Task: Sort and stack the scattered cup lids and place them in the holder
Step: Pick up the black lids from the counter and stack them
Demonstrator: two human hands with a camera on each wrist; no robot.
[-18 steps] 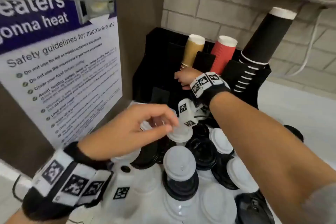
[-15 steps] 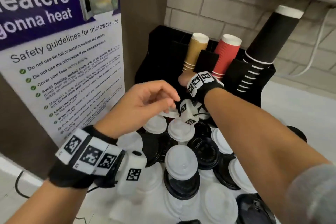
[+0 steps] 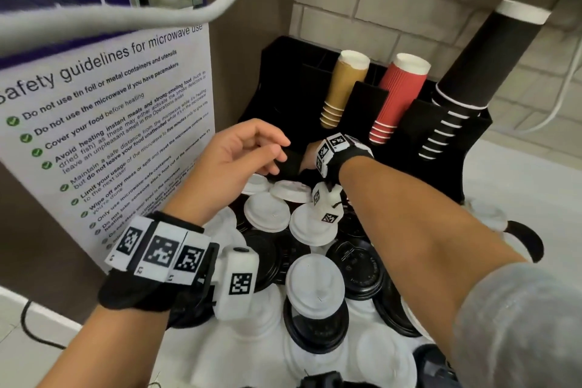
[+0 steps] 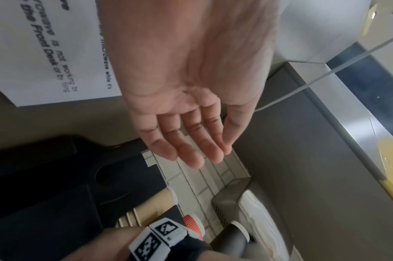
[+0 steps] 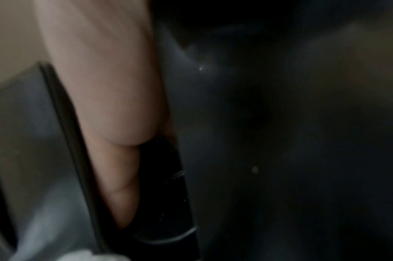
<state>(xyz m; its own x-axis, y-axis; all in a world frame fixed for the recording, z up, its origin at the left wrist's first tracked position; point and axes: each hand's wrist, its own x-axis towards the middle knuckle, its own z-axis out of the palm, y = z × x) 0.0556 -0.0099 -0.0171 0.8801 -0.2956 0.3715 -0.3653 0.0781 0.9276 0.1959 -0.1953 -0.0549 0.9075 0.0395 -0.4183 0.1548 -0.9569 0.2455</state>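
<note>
Several white lids (image 3: 266, 211) and black lids (image 3: 356, 264) lie scattered and partly stacked on the counter; one white stack (image 3: 315, 283) sits on a black stack. Behind them stands the black holder (image 3: 283, 79). My right hand (image 3: 310, 157) reaches into the holder's lower front. In the dark right wrist view its fingers (image 5: 115, 159) lie curled along a black lid stack (image 5: 166, 185) inside a slot. My left hand (image 3: 252, 151) hovers above the pile's far edge, close to the right hand. Its palm and fingers (image 4: 191, 141) are relaxed and empty.
A safety poster (image 3: 110, 120) covers the panel at left. Tan cups (image 3: 343, 88), red cups (image 3: 400, 94) and a tall black cup stack (image 3: 472, 72) stick out of the holder. A grey cable (image 3: 126, 16) hangs overhead. A brick wall stands behind.
My left hand has lifted off the white lids and moved up toward the holder, its fingers now loose and empty. The right hand has stayed at the holder.
</note>
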